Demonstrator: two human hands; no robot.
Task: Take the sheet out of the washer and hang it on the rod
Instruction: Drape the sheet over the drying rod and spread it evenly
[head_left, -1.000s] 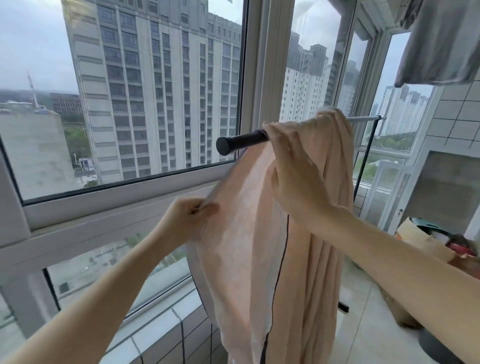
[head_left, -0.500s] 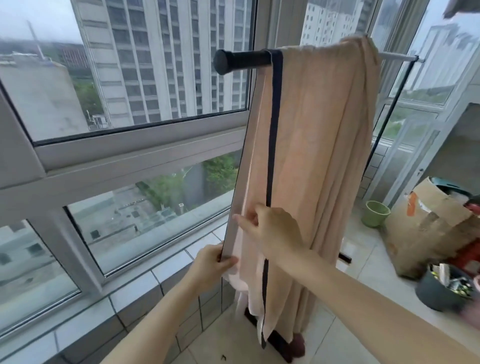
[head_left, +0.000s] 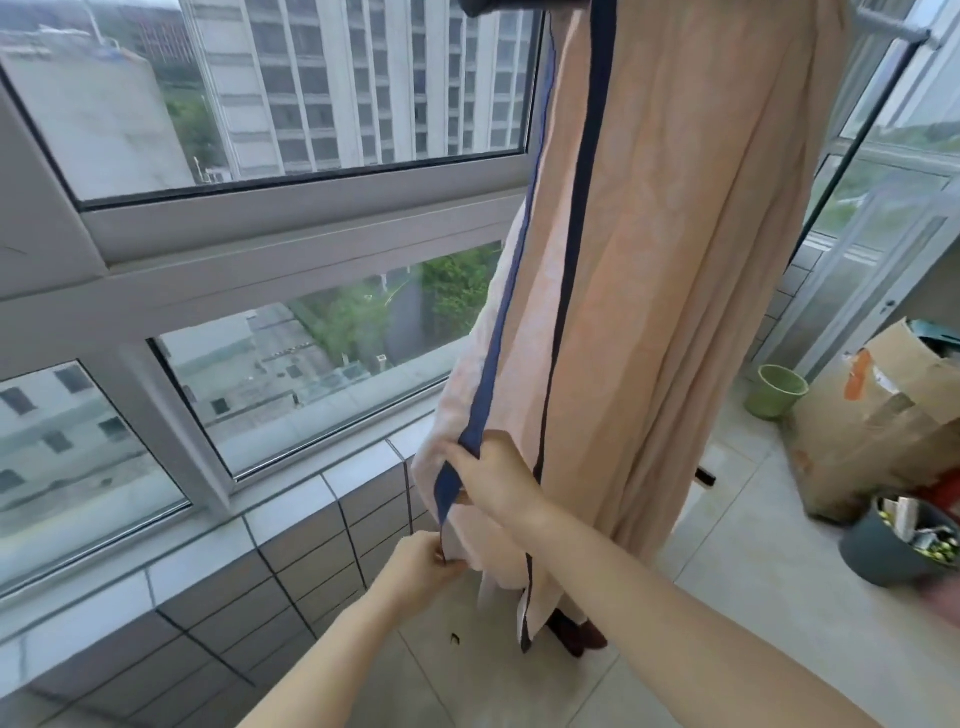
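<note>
**Both hands hold the lower edge of a sheet already draped over the rod**

The left hand (head_left: 426, 564) reaches up from the bottom of the view and pinches the lowest corner of the sheet's near edge between thumb and fingertips. The right hand (head_left: 493, 480) sits just above it, fingers curled round the same edge where a dark blue band (head_left: 498, 338) runs along the cloth. The two hands are close together, one over the other, but not touching.

The sheet (head_left: 649, 260) is pale peach. It hangs over the rod (head_left: 498, 5), whose black end cap shows at the very top of the view, and it falls in loose folds almost to the tiled floor (head_left: 753, 597). Its long axis runs straight up and down. Most of the cloth lies above the hands and to their right; the held edge is the side nearest the window (head_left: 311, 218).

The right hand is the nearer to the rod, and the left holds the free corner. The hanging looks mostly done. What remains is probably straightening: drawing this bunched edge out along the rod's line, toward the window side, so that the folds open.

A green pot (head_left: 776, 389), a cardboard box (head_left: 883, 415) and a dark bowl (head_left: 883, 551) stand on the floor to the right, well apart from the sheet.
</note>
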